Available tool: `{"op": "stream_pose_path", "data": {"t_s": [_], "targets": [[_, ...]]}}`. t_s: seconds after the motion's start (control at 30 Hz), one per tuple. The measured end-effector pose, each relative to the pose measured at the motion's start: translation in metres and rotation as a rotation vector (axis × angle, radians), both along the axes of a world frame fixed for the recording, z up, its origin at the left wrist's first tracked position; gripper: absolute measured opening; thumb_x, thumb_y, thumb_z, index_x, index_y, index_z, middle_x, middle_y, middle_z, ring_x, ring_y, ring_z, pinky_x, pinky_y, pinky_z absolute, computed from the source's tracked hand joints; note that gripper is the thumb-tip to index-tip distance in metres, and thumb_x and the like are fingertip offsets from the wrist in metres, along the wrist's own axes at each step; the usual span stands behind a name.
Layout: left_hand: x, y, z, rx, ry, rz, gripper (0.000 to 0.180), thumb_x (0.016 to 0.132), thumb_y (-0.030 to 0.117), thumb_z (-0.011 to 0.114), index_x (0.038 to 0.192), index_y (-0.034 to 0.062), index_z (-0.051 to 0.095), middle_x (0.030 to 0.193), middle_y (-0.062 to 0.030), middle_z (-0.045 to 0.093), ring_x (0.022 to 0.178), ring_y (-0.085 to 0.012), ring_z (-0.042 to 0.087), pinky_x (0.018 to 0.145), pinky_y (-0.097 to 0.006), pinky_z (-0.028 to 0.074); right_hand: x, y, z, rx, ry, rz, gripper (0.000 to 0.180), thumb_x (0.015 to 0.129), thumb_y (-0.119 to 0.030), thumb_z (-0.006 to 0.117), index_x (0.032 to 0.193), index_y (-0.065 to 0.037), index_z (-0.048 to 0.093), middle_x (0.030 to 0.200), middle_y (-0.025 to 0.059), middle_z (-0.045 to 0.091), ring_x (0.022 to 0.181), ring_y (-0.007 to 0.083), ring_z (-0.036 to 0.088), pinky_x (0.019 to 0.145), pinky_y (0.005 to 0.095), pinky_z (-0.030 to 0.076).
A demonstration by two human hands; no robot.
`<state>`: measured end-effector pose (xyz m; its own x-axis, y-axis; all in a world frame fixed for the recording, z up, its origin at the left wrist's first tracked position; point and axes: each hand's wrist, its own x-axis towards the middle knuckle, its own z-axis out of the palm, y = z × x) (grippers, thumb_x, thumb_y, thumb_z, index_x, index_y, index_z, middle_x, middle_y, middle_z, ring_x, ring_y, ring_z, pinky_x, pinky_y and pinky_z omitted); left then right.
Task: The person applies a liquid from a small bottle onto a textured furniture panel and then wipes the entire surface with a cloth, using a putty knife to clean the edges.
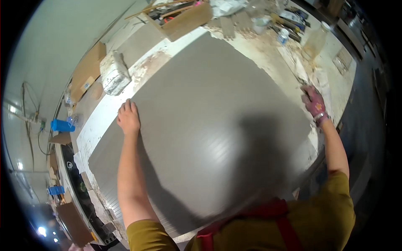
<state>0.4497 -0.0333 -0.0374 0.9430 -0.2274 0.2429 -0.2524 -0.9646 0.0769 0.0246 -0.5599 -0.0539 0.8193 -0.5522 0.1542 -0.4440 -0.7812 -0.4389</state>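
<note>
A large grey, smooth, clay-like slab (pixel 188 96) covers most of the worktable, and my shadow falls across it. My bare left hand (pixel 128 116) lies with its fingers stretched out at the slab's left edge, touching it. At the right side, my right hand (pixel 314 101) wears a mauve glove with a flower patch. Its fingers curl beside the slab's right corner, near a crumpled whitish cloth (pixel 295 65). Whatever is between those fingers is too small to make out.
A wrapped whitish block (pixel 114 73) sits beyond my left hand. At the back stands a wooden tool box (pixel 184 21). Several tools, a small white-capped jar (pixel 283 36) and a cloudy clear jar (pixel 316 39) crowd the far right. A blue bottle (pixel 63 125) is at the left.
</note>
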Motion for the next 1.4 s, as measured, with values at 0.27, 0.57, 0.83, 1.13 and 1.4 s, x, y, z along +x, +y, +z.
{"op": "stream_pose_path", "data": {"t_s": [0.27, 0.57, 0.83, 1.13, 1.4], "targets": [[-0.054, 0.016, 0.007, 0.056, 0.132, -0.11, 0.063, 0.096, 0.054, 0.033, 0.143, 0.0125, 0.033, 0.15, -0.0135, 0.028, 0.137, -0.0343, 0.025, 0.108, -0.054, 0.023, -0.033, 0.012, 0.04, -0.433, -0.198, -0.225, 0.058, 0.082, -0.023, 0.066, 0.134, -0.006, 0.045, 0.123, 0.0195, 0.052, 0.112, 0.0344, 0.052, 0.098, 0.0391, 0.041], [-0.301, -0.087, 0.071, -0.531, 0.309, -0.874, 0.028, 0.08, 0.009, 0.06, 0.108, 0.0063, 0.063, 0.113, -0.015, 0.06, 0.102, -0.0322, 0.058, 0.088, -0.041, 0.047, -0.07, -0.12, -0.061, 0.22, -0.28, -0.459, 0.026, 0.087, -0.022, 0.054, 0.1, -0.004, 0.068, 0.093, 0.0151, 0.069, 0.088, 0.0239, 0.064, 0.08, 0.0323, 0.047], [-0.427, -0.153, 0.088, -0.533, 0.593, -1.451, 0.018, 0.079, 0.012, 0.064, 0.095, 0.0045, 0.062, 0.096, -0.0125, 0.059, 0.09, -0.0315, 0.06, 0.079, -0.039, 0.049, -0.055, -0.111, -0.023, -0.169, 0.296, -0.347, 0.046, 0.084, -0.04, 0.056, 0.12, -0.011, 0.059, 0.115, 0.0101, 0.063, 0.105, 0.0253, 0.06, 0.089, 0.0353, 0.048], [-0.487, -0.126, 0.112, -0.702, 0.883, -1.283, 0.02, 0.086, 0.008, 0.064, 0.105, 0.0009, 0.062, 0.105, -0.0087, 0.062, 0.097, -0.0187, 0.06, 0.084, -0.03, 0.047, -0.054, 0.056, 0.123, 1.713, -1.554, -0.591, 0.034, 0.095, -0.024, 0.042, 0.123, -0.008, 0.054, 0.119, 0.0104, 0.061, 0.108, 0.0276, 0.06, 0.092, 0.049, 0.048], [-0.459, -0.104, 0.141, -0.834, 0.552, -1.186, 0.013, 0.084, 0.01, 0.062, 0.096, 0.0037, 0.065, 0.104, -0.0087, 0.061, 0.094, -0.0231, 0.062, 0.082, -0.033, 0.047, -0.047, 0.14, 0.166, 1.74, -1.686, -0.437, 0.035, 0.096, -0.02, 0.038, 0.125, -0.003, 0.051, 0.127, 0.0135, 0.056, 0.113, 0.029, 0.057, 0.099, 0.0467, 0.044]]}}
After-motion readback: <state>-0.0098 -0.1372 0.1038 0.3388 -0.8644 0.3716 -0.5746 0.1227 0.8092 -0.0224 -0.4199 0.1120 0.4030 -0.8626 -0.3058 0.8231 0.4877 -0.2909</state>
